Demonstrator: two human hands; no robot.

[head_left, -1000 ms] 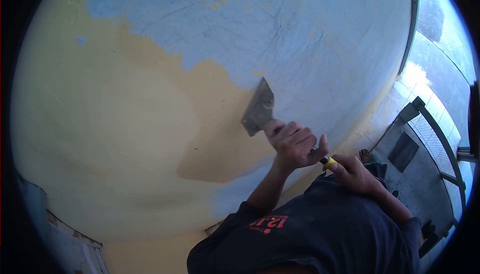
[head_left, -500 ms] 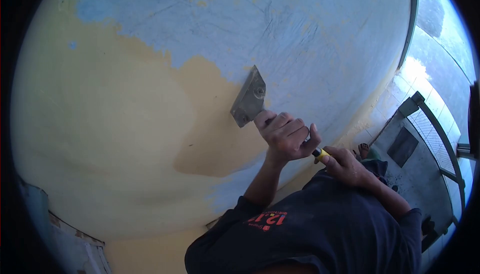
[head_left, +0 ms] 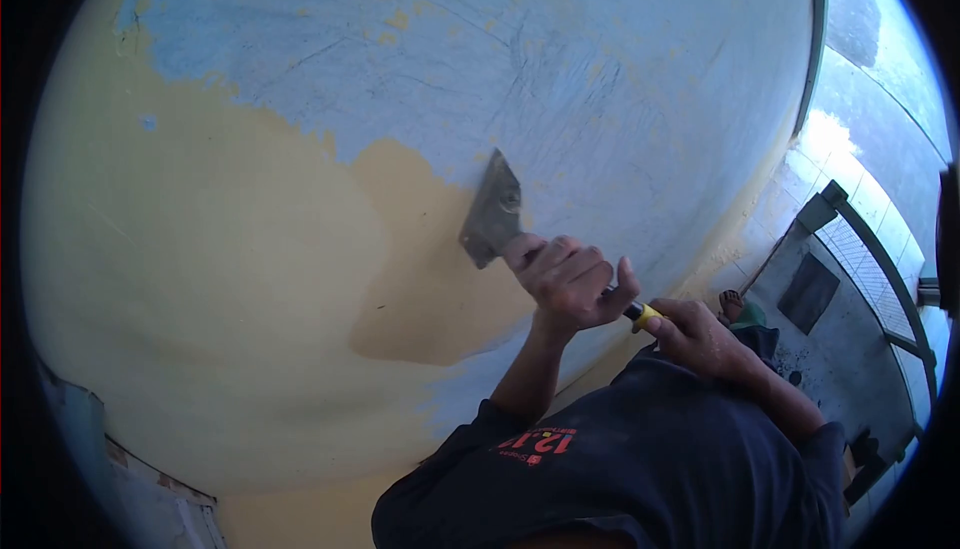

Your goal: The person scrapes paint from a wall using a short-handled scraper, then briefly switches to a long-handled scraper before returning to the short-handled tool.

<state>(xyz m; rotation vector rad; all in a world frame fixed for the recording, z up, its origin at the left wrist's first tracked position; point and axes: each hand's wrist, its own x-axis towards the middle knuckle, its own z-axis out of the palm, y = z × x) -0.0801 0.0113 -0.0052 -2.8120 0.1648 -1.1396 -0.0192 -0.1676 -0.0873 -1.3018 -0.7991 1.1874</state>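
Observation:
A long-handled scraper lies slantwise against the wall. Its wide grey metal blade, slightly blurred, meets the wall at the border between a damp tan patch and bare pale blue surface. My left hand is closed round the shaft just behind the blade, thumb raised. Lower down, my right hand wraps the yellow-and-black handle close to my body. Part of the shaft is hidden by my fingers.
Yellow paint covers the wall's left side. On the right are a dark-framed metal rack or bench, a tiled ledge and a window or opening. My foot shows below the handle.
The view has shifted a little, so the wall sits lower in it. The scraper blade appears slightly lower and further left, with both hands still on the tool.

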